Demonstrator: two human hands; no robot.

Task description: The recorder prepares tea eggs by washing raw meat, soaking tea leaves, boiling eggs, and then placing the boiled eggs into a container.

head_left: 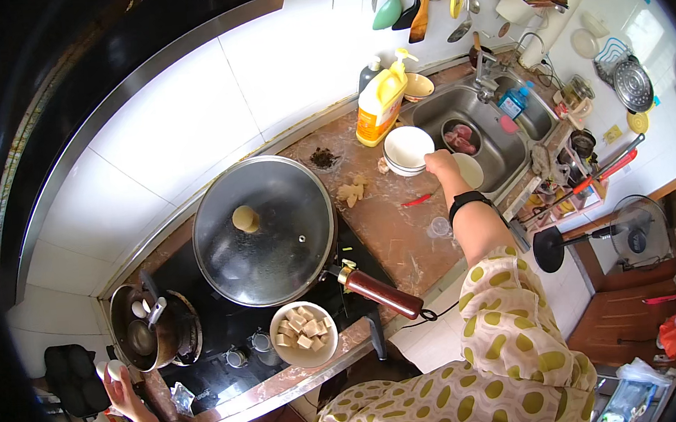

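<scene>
My right hand (442,165) grips the near rim of the stacked white bowls (409,147) on the counter beside the sink. A pale plate or bowl (468,170) lies partly hidden behind my wrist. At the far left, my left hand (125,393) holds two white egg-shaped things (114,369) between its fingers, next to a black molded tray (74,379). Between my arms, a large pan under a glass lid (276,250) covers much of the black stovetop. In front of it, a white bowl (279,351) holds several pale food cubes (311,328).
A pot (117,312) with utensils in it stands on the left burner. The pan's brown handle (382,293) juts over the counter edge. Ginger (352,192), a red chili (416,201) and a yellow pump bottle (382,105) are on the counter. Raw meat sits in a bowl in the steel sink (425,111).
</scene>
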